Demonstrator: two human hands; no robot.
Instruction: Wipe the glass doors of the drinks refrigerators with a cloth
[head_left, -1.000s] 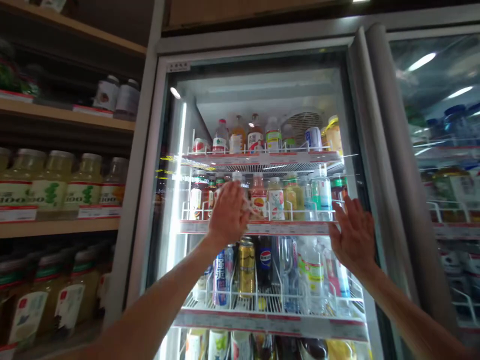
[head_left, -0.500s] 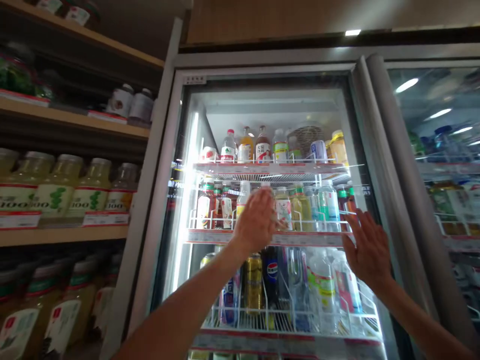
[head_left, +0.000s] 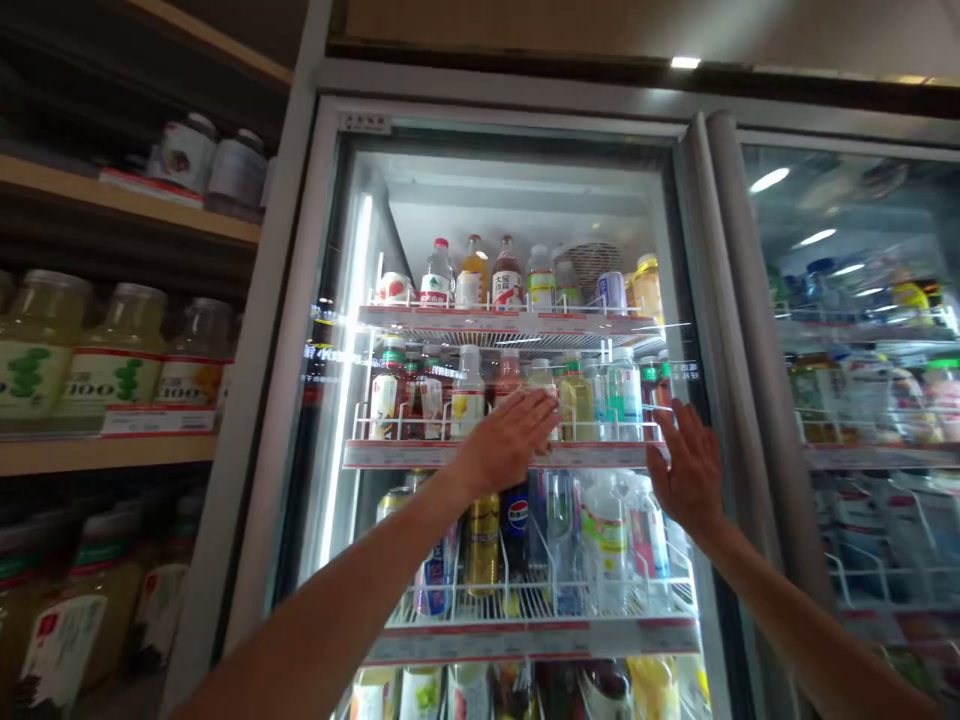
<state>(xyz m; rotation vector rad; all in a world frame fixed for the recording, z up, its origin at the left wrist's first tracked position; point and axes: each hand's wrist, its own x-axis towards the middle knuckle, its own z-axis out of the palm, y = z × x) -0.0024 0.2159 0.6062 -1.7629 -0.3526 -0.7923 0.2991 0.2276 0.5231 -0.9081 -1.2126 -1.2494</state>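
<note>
A drinks fridge with a glass door (head_left: 480, 170) stands in front of me, lit from inside. My left hand (head_left: 506, 445) is stretched out before the middle shelf, fingers extended and pointing up and right, holding nothing. It hides part of the bottles there. To the right, my right hand (head_left: 686, 475) is raised near the door's right edge with its fingers apart and nothing in them. I cannot tell whether either hand touches the glass. Behind the hands are a cola bottle (head_left: 517, 525), a gold can (head_left: 482, 545) and a yellow-green bottle (head_left: 576, 405).
Along the door's right side runs a vertical metal frame (head_left: 739, 380), beside a second glass-fronted fridge (head_left: 862, 400) with drinks. At left, wooden shelves (head_left: 112, 455) carry bottles of pale yellow juice (head_left: 116, 350). Several bottles, including a red-capped one (head_left: 437, 275), line the top fridge shelf.
The view has shifted right and down, bringing the lower row of bottles into sight. My left hand has tilted further to the right across the middle shelf. Both hands stay raised.
</note>
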